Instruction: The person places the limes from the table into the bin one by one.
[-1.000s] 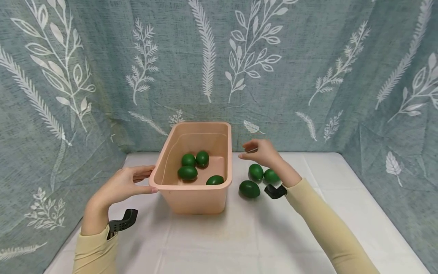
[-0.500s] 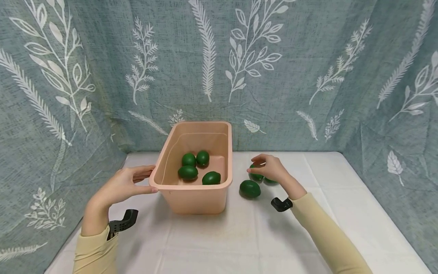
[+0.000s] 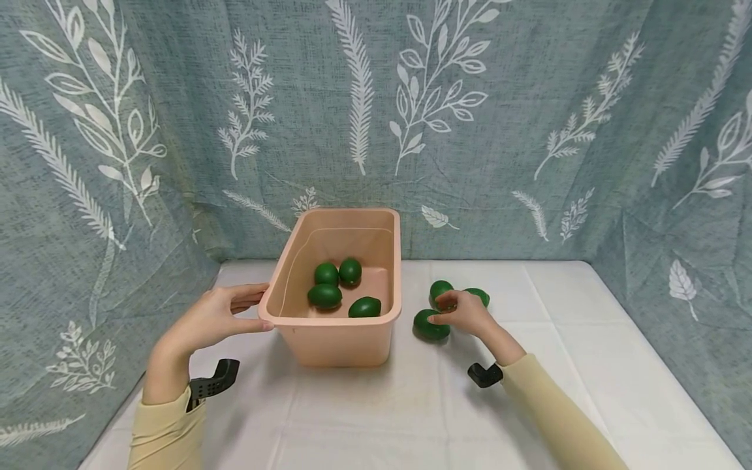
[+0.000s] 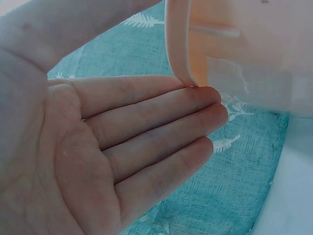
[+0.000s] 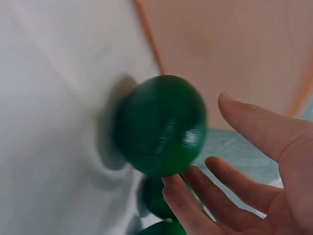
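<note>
Right hand (image 3: 467, 313) moved from the rear limes (image 3: 439, 290) to the near lime (image 3: 424, 331), on the surface (image 3: 352, 424) right of the bin (image 3: 341, 343). It's half open, nothing gripped; fingertip contact unclear. Head view has limes partly hidden; right wrist view shows thumb clear of the near lime. Left hand (image 3: 214, 316), fingers straight, touches bin; thumb tip cropped in its wrist view, visible from head.

The head view looks forward and down; both wrist views, much closer, also catch the peach bin (image 3: 335, 344).
</note>
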`<action>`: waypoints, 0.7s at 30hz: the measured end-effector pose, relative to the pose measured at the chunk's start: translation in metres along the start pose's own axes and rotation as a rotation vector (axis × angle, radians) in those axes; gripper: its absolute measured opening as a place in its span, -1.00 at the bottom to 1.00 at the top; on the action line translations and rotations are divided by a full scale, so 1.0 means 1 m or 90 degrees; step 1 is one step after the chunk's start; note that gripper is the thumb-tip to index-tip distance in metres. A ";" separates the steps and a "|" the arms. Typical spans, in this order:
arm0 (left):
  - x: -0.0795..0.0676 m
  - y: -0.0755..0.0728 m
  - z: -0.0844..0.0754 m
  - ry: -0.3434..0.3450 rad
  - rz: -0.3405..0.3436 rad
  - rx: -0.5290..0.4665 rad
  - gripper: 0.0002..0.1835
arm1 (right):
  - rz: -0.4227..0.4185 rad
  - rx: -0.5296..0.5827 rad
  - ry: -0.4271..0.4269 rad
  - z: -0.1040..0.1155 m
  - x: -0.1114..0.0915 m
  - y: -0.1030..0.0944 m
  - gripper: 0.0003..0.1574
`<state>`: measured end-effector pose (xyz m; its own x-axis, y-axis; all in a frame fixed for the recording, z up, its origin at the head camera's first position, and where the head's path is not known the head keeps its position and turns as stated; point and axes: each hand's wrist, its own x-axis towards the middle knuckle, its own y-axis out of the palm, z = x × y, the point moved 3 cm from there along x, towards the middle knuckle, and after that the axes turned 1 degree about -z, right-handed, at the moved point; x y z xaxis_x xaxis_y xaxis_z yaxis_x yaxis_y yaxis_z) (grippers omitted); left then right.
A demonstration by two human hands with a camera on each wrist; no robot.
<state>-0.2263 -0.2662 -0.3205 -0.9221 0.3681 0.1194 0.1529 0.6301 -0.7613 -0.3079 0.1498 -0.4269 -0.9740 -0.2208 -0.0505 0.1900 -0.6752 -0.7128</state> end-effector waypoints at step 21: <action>0.000 0.001 0.002 -0.008 0.008 -0.014 -0.24 | 0.004 -0.005 0.027 -0.009 -0.006 0.018 -0.28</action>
<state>-0.2267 -0.2670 -0.3222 -0.9244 0.3677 0.1010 0.1731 0.6405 -0.7482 -0.2994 0.1458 -0.4457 -0.9774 -0.1941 -0.0844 0.1947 -0.6687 -0.7176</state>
